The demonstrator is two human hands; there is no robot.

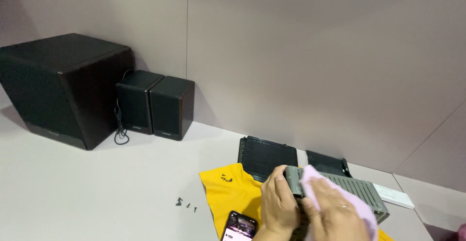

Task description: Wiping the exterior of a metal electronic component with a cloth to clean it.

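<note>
So the big black subwoofer (60,88) sits far off to the upper left of the grey ribbed panel (357,192), with two small speakers (155,104) right next to it. The yellow cloth (228,190) lies under and left of the panel. The left hand (279,204) is clamped round the panel's near end, and the right hand (335,216) presses a pink rag (318,183) onto its top. A phone (241,226) sits just below-left, and tiny screws (186,203) lie further left.
</note>
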